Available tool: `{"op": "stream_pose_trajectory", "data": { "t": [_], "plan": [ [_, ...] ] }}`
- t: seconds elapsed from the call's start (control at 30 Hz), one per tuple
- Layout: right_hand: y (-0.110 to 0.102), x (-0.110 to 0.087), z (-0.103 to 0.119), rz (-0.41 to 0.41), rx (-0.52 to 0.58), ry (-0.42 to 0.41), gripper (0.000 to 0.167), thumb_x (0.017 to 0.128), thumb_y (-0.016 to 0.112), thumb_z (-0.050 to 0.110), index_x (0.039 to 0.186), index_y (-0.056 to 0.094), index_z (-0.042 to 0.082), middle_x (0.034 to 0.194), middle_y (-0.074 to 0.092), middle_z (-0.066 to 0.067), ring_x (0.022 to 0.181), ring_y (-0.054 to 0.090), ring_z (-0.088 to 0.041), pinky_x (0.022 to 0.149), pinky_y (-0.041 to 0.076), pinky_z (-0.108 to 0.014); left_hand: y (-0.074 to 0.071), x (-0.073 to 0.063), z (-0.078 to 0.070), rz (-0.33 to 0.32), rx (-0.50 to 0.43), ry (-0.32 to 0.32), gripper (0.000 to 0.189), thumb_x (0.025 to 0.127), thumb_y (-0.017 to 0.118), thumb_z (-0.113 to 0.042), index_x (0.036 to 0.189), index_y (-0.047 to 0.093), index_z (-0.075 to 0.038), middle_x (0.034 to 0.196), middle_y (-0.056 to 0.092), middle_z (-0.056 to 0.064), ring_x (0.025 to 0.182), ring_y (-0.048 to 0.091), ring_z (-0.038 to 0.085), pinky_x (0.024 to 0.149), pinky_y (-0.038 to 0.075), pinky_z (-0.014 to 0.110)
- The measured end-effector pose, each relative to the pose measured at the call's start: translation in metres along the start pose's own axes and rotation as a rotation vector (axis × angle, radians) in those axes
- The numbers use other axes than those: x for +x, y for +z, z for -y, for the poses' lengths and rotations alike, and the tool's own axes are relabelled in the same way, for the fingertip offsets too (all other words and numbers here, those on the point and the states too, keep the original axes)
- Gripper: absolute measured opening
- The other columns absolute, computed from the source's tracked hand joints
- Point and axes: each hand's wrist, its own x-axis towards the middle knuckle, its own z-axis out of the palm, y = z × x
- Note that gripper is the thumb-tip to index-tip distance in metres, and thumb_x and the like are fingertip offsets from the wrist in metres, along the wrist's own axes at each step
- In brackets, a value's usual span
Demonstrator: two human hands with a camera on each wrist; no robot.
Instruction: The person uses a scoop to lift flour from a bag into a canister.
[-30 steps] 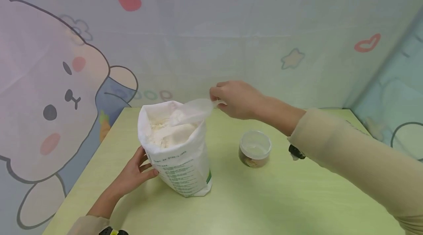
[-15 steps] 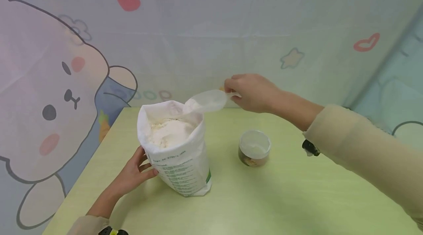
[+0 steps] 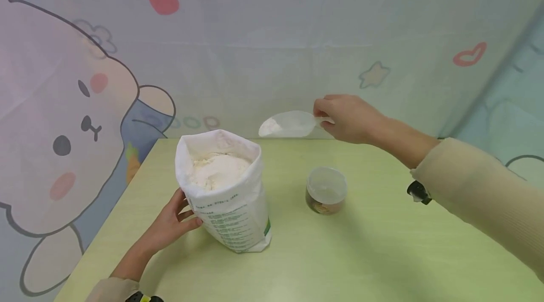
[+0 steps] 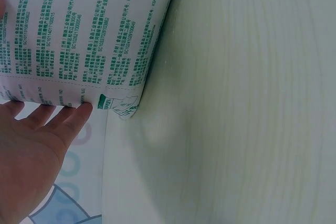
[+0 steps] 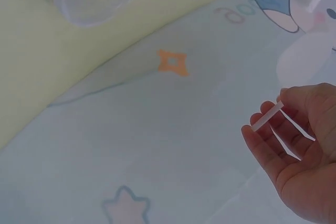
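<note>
A white bag (image 3: 231,219) with green print stands with its top open, filled with pale flour-like powder (image 3: 221,170). My left hand (image 3: 170,224) rests against its left side, thumb toward the front and fingers spread; the left wrist view has the fingertips at the bag's edge. Behind and right of the bag, my right hand (image 3: 350,118) pinches the handle of a translucent plastic scoop (image 3: 293,125) held in the air. Some white powder lies near the scoop's tip. In the right wrist view the thumb and fingers hold the thin handle (image 5: 268,117).
A clear round jar (image 3: 326,191) with a brown label and a wide mouth stands right of the bag, below the right hand. The pale yellow-green table (image 3: 382,255) ends at a printed cloth backdrop (image 3: 263,56) with a cartoon bear on the left.
The right hand has lifted the scoop out of the bag and moved it to the right, so it now hangs clear of the bag's rim. The left hand and bag keep their places.
</note>
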Motion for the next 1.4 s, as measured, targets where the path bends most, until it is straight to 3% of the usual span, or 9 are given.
{"op": "stream_pose_trajectory", "data": {
  "t": [0.7,1.03,1.4],
  "plan": [
    [0.052,-0.041,-0.041,0.009,0.044,0.041,0.012,0.082,0.064,0.003,0.093,0.059,0.004,0.088,0.062,-0.006,0.081,0.060,-0.023,0.072,0.052,-0.040,-0.001,-0.003,0.000,-0.005,-0.001,0.018,0.085,0.082,0.069,-0.008,0.146,0.015,-0.026,0.142,0.028,0.001,0.120,0.036,-0.007,0.093,0.043,0.016],
    [0.068,-0.057,-0.054,0.005,0.040,0.040,0.010,0.082,0.065,0.003,0.091,0.060,0.005,0.086,0.062,-0.005,0.078,0.060,-0.023,0.069,0.052,-0.039,0.001,-0.002,-0.001,-0.005,-0.010,0.014,0.085,0.082,0.069,-0.008,0.146,0.016,-0.023,0.141,0.030,0.001,0.120,0.037,-0.007,0.093,0.043,0.015],
    [0.080,-0.072,-0.067,0.054,0.037,0.075,0.011,0.082,0.065,0.002,0.090,0.060,0.007,0.086,0.062,-0.004,0.078,0.061,-0.023,0.068,0.052,-0.038,0.000,-0.003,-0.003,-0.005,-0.007,0.009,0.085,0.082,0.069,-0.008,0.146,0.015,-0.022,0.142,0.029,0.002,0.120,0.036,-0.007,0.093,0.043,0.016]
  ]
}}
